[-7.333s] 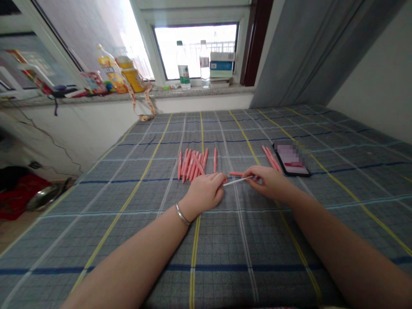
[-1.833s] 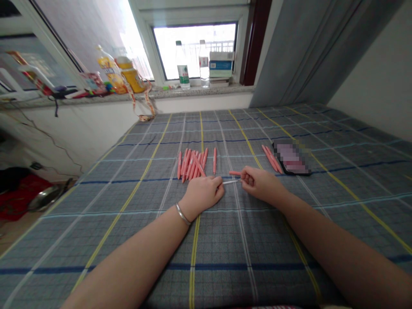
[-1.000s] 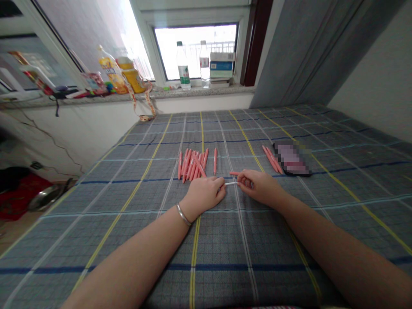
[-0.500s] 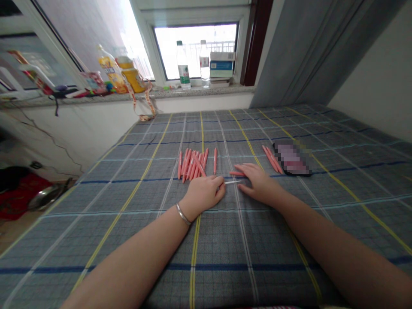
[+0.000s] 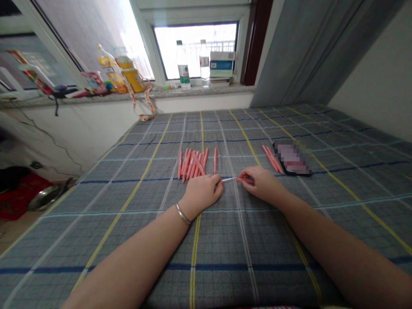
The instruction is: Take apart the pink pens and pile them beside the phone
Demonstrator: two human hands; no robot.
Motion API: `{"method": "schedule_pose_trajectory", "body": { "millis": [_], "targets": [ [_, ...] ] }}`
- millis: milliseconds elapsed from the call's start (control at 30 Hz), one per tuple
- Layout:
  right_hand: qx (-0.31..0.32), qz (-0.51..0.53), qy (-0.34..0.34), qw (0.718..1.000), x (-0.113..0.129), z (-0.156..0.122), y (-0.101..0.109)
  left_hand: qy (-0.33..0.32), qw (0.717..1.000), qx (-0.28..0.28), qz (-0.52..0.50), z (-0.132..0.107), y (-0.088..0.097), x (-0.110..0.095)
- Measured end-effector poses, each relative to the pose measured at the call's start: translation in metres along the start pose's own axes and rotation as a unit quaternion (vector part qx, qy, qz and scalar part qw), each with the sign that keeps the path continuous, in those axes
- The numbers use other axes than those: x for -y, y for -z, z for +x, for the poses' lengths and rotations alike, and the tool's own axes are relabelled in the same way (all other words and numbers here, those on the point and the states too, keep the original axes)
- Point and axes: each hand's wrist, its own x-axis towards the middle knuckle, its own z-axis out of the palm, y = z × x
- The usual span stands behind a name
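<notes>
My left hand (image 5: pixel 203 191) rests on the plaid cloth, thumb and fingertips pinching a thin white pen refill (image 5: pixel 228 179) that points right. Opposite it, my right hand (image 5: pixel 264 183) is closed on a pink pen barrel (image 5: pixel 247 180), lying sideways in the fingers. The refill's tip meets the barrel's left end or lies just beside it; I cannot tell whether it is inside. Beyond my left hand lies a pile of pink pens (image 5: pixel 192 165), with a single pink pen (image 5: pixel 215 160) to its right. Two more pink pens (image 5: pixel 272 159) lie beyond my right hand.
A phone with a blurred screen (image 5: pixel 293 159) lies beside the two right-hand pens. The plaid cloth (image 5: pixel 219 257) covers the whole surface. On the windowsill (image 5: pixel 167 92) stand bottles (image 5: pixel 184 68), a yellow cup (image 5: pixel 133 79) and stacked boxes (image 5: pixel 221 68).
My right hand's spread fingers have closed around the pink barrel, which now lines up with the refill's tip. My left hand has shifted slightly left, still pinching the refill.
</notes>
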Motion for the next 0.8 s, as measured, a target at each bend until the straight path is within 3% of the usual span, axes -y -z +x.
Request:
{"method": "schedule_pose_trajectory", "body": {
  "millis": [133, 533, 800],
  "targets": [
    [-0.022, 0.039, -0.034, 0.998, 0.0016, 0.0, 0.0028, 0.006, 1.0, 0.007, 0.003, 0.0002, 0.0002, -0.0004],
    [-0.008, 0.047, -0.04, 0.998, 0.0067, -0.001, 0.0049, 0.005, 1.0, 0.011, 0.004, 0.0, 0.0017, -0.0013],
    [-0.01, 0.043, 0.017, 0.999, 0.0084, -0.0005, 0.0065, -0.022, 1.0, 0.005, 0.002, -0.0003, -0.0001, -0.0003]
  ]
}}
